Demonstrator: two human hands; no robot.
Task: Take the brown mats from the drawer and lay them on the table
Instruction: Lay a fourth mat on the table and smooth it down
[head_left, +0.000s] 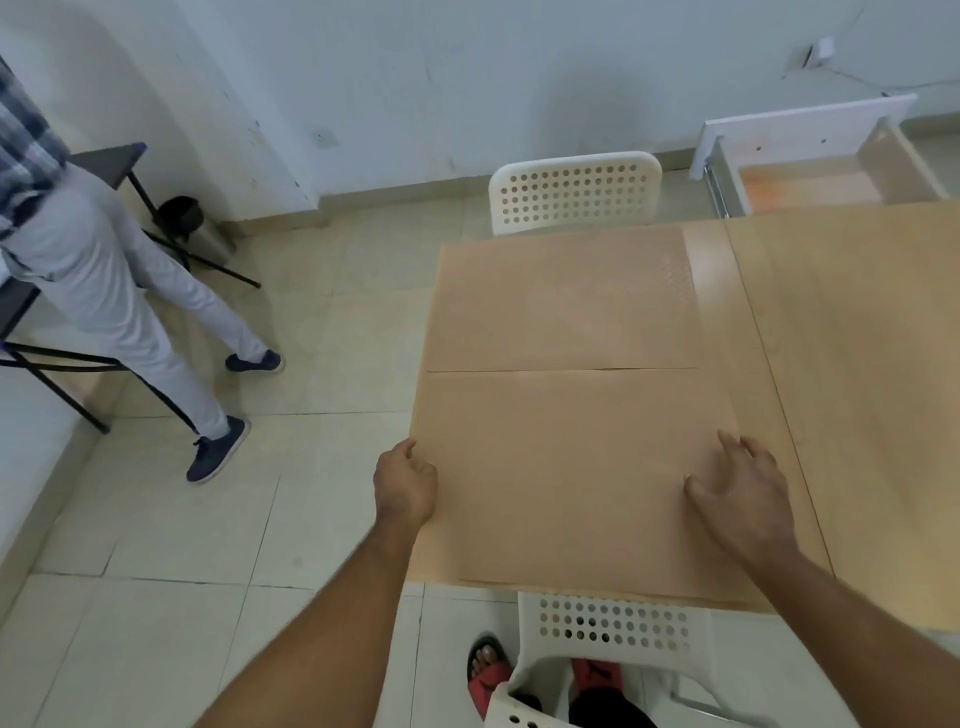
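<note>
Mats (566, 467) look matt brown, finely textured. Table (857, 338) is smooth pale wood, slight sheen. Chairs (574, 192) are perforated white plastic.

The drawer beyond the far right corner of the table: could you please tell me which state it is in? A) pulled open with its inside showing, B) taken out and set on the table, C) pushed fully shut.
A: the drawer stands pulled out behind the table, with its side walls and its floor open to view.
</note>
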